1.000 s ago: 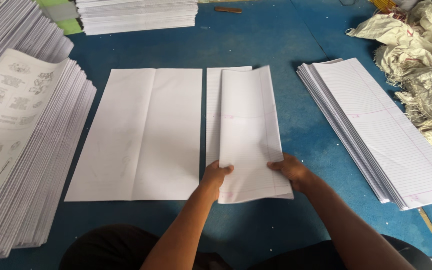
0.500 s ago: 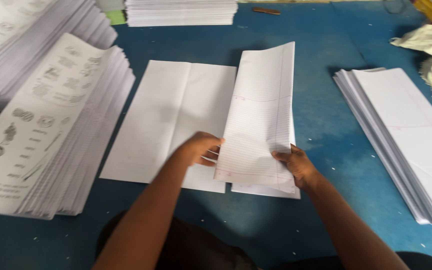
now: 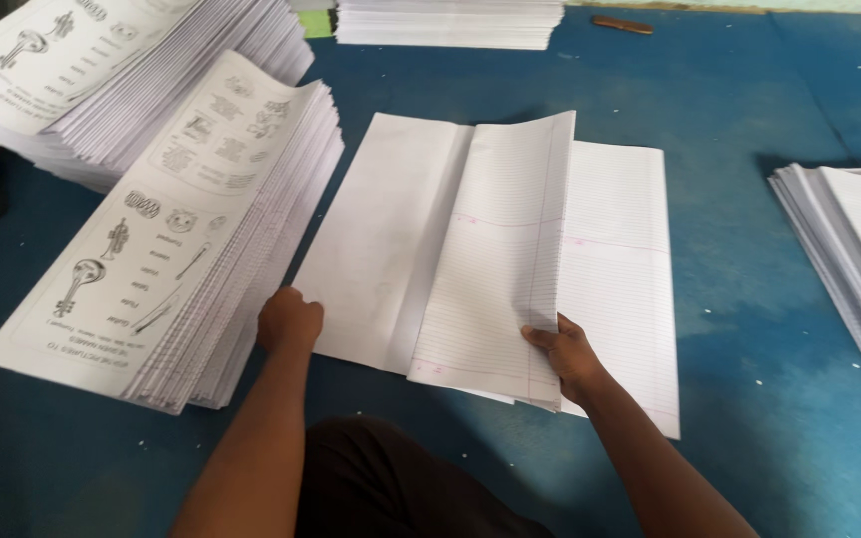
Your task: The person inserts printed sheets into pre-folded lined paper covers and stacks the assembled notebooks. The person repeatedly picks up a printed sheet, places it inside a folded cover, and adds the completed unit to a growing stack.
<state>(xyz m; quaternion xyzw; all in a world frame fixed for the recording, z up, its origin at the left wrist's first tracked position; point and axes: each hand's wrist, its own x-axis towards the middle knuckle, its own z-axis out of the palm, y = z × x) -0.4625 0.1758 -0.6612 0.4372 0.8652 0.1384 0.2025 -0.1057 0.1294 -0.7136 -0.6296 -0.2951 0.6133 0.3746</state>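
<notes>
Blue matting covers the whole work surface, scuffed and speckled with pale flecks, and paper is spread right across it. Over at the far left corner sits a tall stack of printed sheets, its top page showing small black line drawings, and just in front of it, along the left edge, leans a second printed stack, fanned out so its page edges step down toward the middle. Now the left hand, fingers curled under into a loose fist, knuckles up, rests right at the near corner of that fanned stack and touches the near left corner of the blank white sheet; whether it pinches anything I cannot tell. That blank sheet lies flat near the centre of the matting, a fold crease running up it. Next along, the ruled sheet stands lifted, tilted up off the surface like a turning page, thin blue lines and a pink margin line on it, overlapping the blank sheet's right side. Right hand has it by the near right corner, thumb on top, fingers tucked beneath, a firm pinch. Under it another ruled sheet lies flat. At the far edge, a low white pile, with a small brown stick just right of it. At the right edge, a stack of ruled paper runs out of view.
</notes>
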